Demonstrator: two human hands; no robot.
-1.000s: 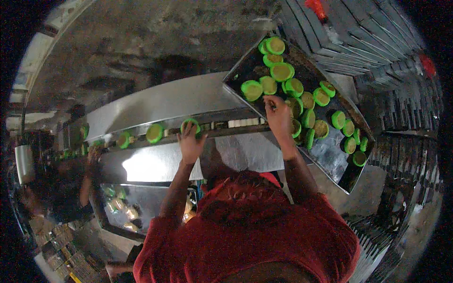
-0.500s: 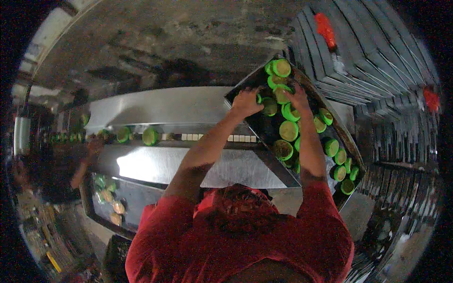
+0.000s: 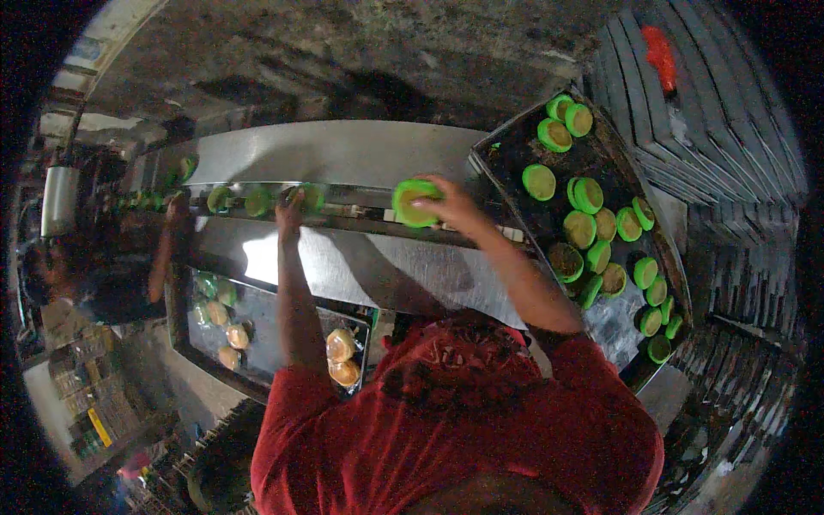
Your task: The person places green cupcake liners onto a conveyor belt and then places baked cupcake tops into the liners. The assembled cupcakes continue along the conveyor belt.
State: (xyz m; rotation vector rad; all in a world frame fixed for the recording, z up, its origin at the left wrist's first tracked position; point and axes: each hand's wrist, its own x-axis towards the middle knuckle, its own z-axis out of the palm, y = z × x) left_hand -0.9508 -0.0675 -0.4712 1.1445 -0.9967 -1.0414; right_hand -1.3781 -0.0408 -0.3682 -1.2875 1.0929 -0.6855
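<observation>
My right hand (image 3: 448, 206) grips a round green bun (image 3: 415, 204), its tan face showing, above the narrow conveyor. Farther left along the same strip, my left hand (image 3: 290, 206) is closed at the edge of another green bun (image 3: 311, 199), which is smeared by motion. Left of it, more green buns (image 3: 257, 202) sit in a row on the conveyor. At the right a dark baking tray (image 3: 524, 206) lies at a slant, bearing several green buns with tan faces, some overlapping.
A metal ledge (image 3: 360, 150) runs behind the conveyor. A second tray (image 3: 283, 296) at near left carries golden and green buns, some seemingly wrapped. A co-worker's hand (image 3: 176, 206) is at the conveyor's left. Stacked metal trays (image 3: 652, 163) stand at far right, one with a red object (image 3: 659, 58).
Both my hands have left the baking tray and swung left over the conveyor, each with a green bun. The whole view has shifted, and the left tray shows more.
</observation>
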